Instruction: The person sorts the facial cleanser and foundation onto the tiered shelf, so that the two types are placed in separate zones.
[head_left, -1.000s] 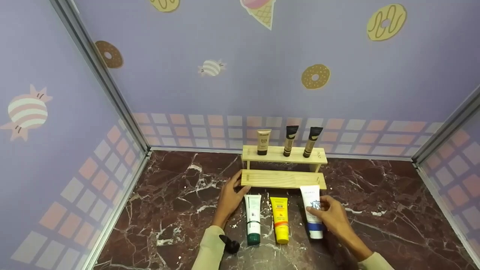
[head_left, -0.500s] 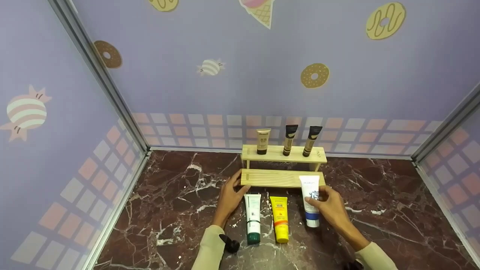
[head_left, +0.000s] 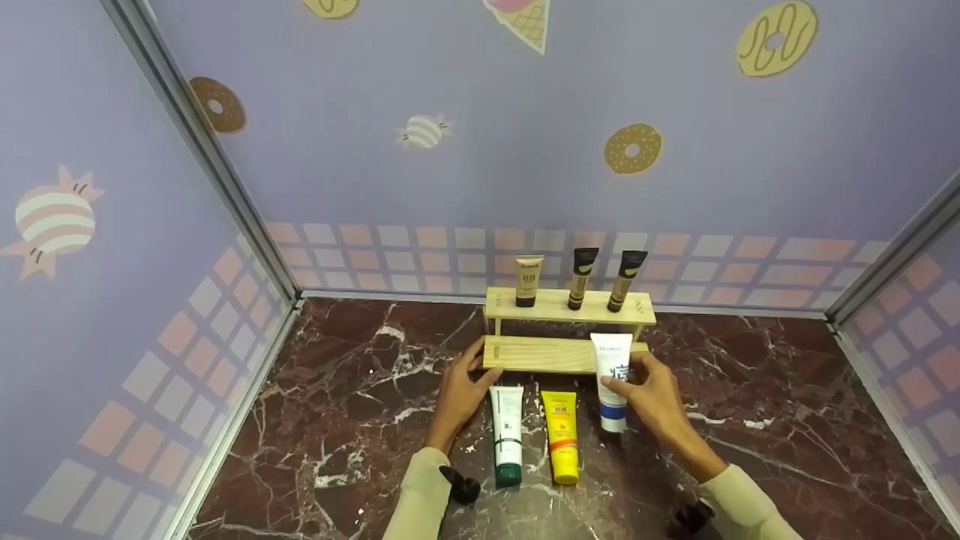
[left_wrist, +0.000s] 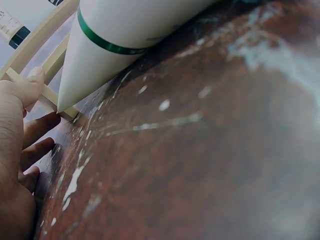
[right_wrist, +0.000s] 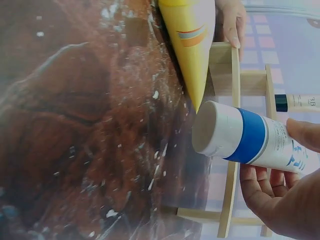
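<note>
In the head view my right hand [head_left: 654, 394] holds a white tube with a blue band [head_left: 613, 382], flat end up, cap down, in front of the right part of the wooden stand's lower shelf [head_left: 544, 354]. The right wrist view shows this tube [right_wrist: 252, 135] between thumb and fingers, off the marble top. My left hand [head_left: 459, 394] grips the left end of the lower shelf, thumb at the front corner. Beside it lies a white tube with a green cap [head_left: 508, 435]. A yellow tube [head_left: 562, 439] lies between the hands.
Three small tubes stand on the upper shelf [head_left: 555, 311]: a beige one [head_left: 528, 281] and two with black ends, the middle one [head_left: 582, 279] and the right one [head_left: 626, 282]. A patterned purple wall [head_left: 510, 187] rises close behind. Side panels flank the marble top [head_left: 360, 420].
My right hand has lifted the white-and-blue tube and carried it forward and slightly left to the lower shelf. My left hand stays at the stand's left end.
</note>
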